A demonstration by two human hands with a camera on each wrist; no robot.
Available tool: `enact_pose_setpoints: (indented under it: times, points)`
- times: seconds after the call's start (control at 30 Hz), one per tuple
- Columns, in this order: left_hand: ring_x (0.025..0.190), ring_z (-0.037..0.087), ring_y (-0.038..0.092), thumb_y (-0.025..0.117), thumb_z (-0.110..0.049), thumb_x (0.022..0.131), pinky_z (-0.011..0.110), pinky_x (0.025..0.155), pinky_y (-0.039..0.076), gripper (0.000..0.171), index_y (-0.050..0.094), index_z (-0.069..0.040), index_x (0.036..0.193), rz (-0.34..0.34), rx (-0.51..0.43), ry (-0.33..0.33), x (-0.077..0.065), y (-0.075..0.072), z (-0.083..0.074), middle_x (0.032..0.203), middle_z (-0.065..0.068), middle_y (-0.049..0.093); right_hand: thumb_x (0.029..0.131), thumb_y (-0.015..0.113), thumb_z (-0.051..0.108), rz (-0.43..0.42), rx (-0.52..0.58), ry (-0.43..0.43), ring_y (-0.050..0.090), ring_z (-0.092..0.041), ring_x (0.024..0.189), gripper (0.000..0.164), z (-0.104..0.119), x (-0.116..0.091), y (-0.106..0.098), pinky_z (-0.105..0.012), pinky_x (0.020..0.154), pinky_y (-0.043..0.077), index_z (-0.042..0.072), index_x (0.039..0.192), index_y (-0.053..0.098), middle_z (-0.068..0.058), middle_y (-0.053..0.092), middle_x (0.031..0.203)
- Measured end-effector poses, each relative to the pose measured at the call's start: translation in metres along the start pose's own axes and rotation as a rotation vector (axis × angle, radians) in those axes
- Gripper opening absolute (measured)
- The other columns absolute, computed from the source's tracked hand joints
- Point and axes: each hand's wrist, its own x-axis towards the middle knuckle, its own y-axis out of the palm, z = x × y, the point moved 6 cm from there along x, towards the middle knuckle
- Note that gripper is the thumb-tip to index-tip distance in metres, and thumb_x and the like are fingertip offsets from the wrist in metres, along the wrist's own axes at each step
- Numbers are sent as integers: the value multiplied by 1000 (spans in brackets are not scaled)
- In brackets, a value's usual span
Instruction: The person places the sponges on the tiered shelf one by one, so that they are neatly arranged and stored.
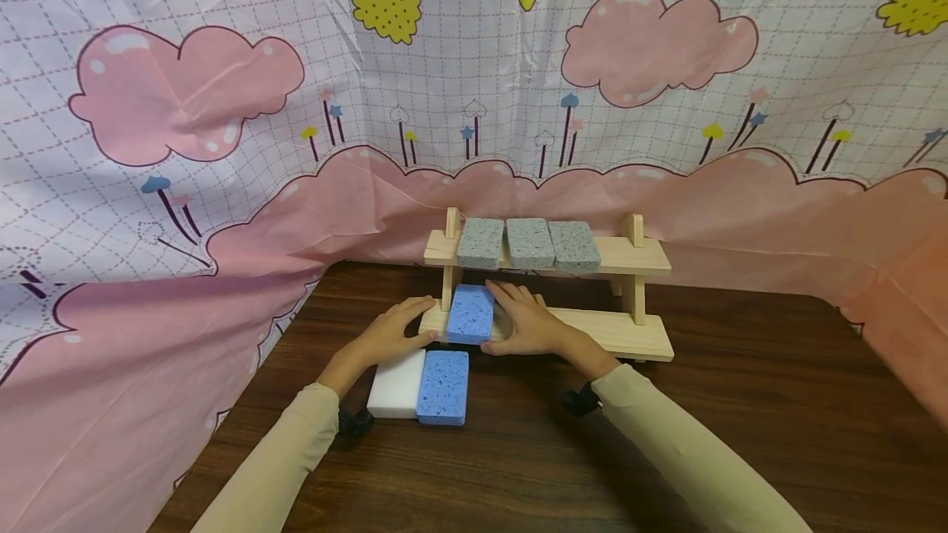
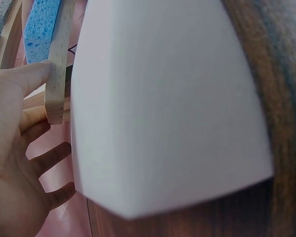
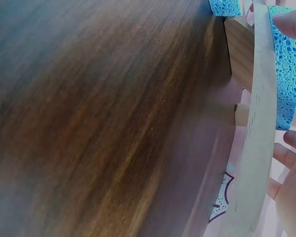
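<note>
A blue sponge [image 1: 471, 315] lies at the left end of the lower board of a small wooden rack [image 1: 615, 334]. My right hand [image 1: 532, 323] pinches its right side, thumb at the front edge and fingers at the back. Around the left end of that board, my left hand [image 1: 392, 329] has spread fingers; its thumb [image 2: 37, 76] touches the front edge near the sponge. Just below this hand, on the table, a white sponge block [image 1: 396, 389] and a second blue sponge [image 1: 443, 387] lie side by side.
On the upper board [image 1: 629, 254] of the rack sit three grey speckled sponges [image 1: 529, 243] in a row. The rack stands at the back of a dark wooden table [image 1: 592, 451], close to a patterned cloth [image 1: 474, 105] that hangs behind and at both sides.
</note>
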Motion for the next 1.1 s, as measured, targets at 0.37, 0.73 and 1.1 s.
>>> enact_pose_setpoints:
  times: [0.37,0.73,1.1]
  points:
    - [148,42,37,61,-41,101,67,115,33,67,39,-12,158,-5,-5,-3,-2,-3,-5,163,12,38,80,77,60,-16,3,-37,34,-36,143,116,7,-10,-4,-62,104,35,17,166,12,-12,22,169]
    - [148,42,37,60,-42,101,67,115,32,67,38,-13,158,0,-2,-5,-2,-2,-4,163,11,38,82,75,61,-28,-29,-93,34,-35,145,115,17,-23,-7,-62,106,35,17,166,11,-10,18,170]
    - [147,43,38,60,-41,101,67,115,33,67,39,-11,157,-2,5,5,-1,-2,-5,163,13,38,83,76,59,-16,-29,-152,32,-38,147,113,36,-41,-10,-69,113,27,9,164,16,-16,19,169]
